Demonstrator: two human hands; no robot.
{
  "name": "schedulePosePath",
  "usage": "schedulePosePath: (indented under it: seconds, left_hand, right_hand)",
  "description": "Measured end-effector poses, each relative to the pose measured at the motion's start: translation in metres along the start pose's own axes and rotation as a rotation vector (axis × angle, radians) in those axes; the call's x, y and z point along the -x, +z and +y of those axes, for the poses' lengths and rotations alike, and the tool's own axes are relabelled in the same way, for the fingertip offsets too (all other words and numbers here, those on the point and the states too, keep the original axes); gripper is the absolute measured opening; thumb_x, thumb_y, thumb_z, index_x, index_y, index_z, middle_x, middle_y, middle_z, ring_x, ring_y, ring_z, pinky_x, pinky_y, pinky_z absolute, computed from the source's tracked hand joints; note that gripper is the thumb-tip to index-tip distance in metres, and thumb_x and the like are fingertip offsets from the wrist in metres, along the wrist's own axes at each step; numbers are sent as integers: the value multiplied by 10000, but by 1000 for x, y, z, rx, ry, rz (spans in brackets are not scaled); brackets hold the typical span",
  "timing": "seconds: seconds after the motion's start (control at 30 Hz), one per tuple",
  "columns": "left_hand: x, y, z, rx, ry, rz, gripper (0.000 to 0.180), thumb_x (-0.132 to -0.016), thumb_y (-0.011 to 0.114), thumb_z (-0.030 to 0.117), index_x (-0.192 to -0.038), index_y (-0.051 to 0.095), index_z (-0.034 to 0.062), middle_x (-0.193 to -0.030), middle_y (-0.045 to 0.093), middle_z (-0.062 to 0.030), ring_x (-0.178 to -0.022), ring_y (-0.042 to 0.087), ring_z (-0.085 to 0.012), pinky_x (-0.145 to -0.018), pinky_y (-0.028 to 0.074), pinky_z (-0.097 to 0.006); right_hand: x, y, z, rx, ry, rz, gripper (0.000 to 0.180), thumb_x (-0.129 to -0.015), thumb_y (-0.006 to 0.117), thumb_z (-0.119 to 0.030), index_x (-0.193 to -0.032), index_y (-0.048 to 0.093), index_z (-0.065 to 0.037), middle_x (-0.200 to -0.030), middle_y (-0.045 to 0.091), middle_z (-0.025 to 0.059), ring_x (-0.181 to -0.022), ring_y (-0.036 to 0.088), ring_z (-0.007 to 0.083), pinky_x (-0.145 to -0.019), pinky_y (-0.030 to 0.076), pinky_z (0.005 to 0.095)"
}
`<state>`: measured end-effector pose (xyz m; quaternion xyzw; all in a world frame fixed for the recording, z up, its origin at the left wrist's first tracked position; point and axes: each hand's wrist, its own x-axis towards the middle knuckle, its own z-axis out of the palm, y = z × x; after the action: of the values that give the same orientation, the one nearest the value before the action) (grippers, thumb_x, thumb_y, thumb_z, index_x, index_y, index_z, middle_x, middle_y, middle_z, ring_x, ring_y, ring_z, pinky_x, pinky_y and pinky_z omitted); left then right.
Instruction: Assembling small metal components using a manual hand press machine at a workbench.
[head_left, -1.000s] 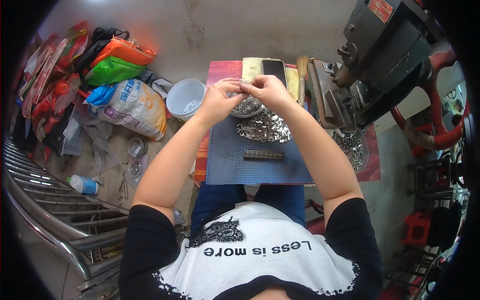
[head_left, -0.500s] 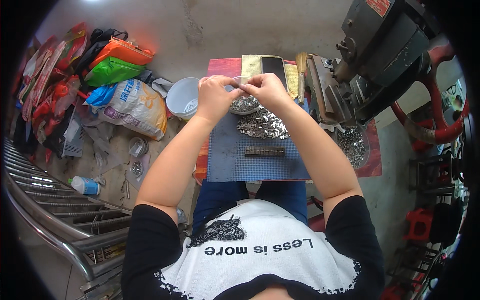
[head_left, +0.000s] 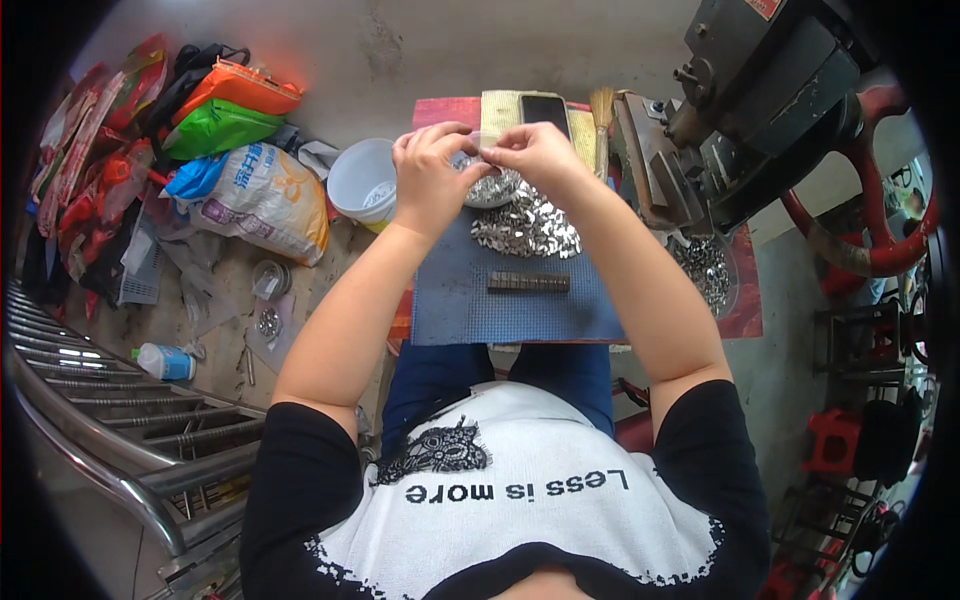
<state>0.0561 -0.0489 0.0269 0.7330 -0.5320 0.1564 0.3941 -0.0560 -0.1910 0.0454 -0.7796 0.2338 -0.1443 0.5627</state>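
Note:
My left hand (head_left: 432, 170) and my right hand (head_left: 542, 158) meet above the far part of the work table, over a round clear tub (head_left: 492, 192) of small metal pieces. Both hands are curled, with thumbs and fingertips close together; whatever they hold is too small to make out. Just nearer than the tub lies a loose heap of small shiny metal pieces (head_left: 525, 225). Closer to me, a row of dark metal blocks (head_left: 529, 282) rests on the blue ridged mat (head_left: 450, 310).
A white bucket (head_left: 352, 185) stands left of the table. Beyond my hands are a phone (head_left: 545, 112) on a yellow cloth and a brush (head_left: 602, 115). A dark press machine (head_left: 770, 120) with a red wheel stands at right, beside another tub of metal pieces (head_left: 702, 275). Bags (head_left: 265, 200) lie at left.
The whole view has shifted slightly, with the table sitting higher in the picture. My left thumb and fingers have spread a little from their earlier pinch.

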Motion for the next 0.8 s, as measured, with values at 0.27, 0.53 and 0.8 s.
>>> schedulePosePath:
  seconds: [0.27, 0.53, 0.8]
  left_hand:
    - [69, -37, 31, 355, -295, -145, 205, -817, 741, 129, -983, 688, 21, -968, 661, -131, -879, 644, -297, -784, 510, -369]
    - [124, -24, 50, 196, -343, -315, 324, -738, 824, 296, -946, 724, 68, -992, 596, -96, -1040, 563, -287, -929, 401, -416]
    - [126, -19, 53, 146, -375, -293, 302, -741, 823, 277, -939, 716, 75, -1040, 586, -85, -1077, 541, -276, -949, 376, -420]
  right_hand:
    - [73, 10, 15, 39, 89, -114, 201, -863, 764, -168, -933, 735, 19, -772, 694, 30, -710, 606, 70, -629, 487, 236]
    - [101, 33, 32, 321, 52, -97, 219, -785, 825, -193, -877, 763, -5, -855, 613, 71, -732, 630, 166, -653, 512, 305]
    - [98, 39, 38, 495, -76, -40, 223, -729, 838, -282, -855, 798, -103, -849, 654, 129, -812, 631, 290, -764, 524, 397]
